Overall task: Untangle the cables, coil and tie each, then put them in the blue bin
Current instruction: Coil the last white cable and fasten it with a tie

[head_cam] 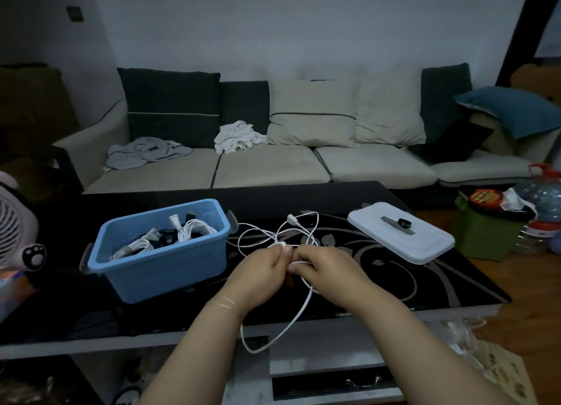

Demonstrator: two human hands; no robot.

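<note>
white cable (306, 306), thin, loose: i log it lying partly on the black glass table (455, 286) in open loops just right of the blue bin (158, 265), one white plug end (292, 219) resting on the glass beyond the hands. a long loop hangs off the near table edge, below my wrists.

left hand (261, 271): fingers curled, pinching the cable at a small white connector near the fingertips.

right hand (324, 266): fingers curled round a strand of the same cable, fingertips almost touching the left hand's. both hands hover above the glass near the table's front.

blue bin: open, on the table's left half, grey latches at its ends. inside i count two coiled white cables (194, 230), one toward the near left, one toward the far right, with dark items between them that i cannot identify.

white lid (425, 247): flat on the table's right side, well apart from the bin. a small dark object (403, 223) and a grey strip (391, 221) lie on it.

sofa (273, 165): behind the table, with cushions and crumpled cloths.

fan (15, 231): at the left edge, partly visible.
</note>
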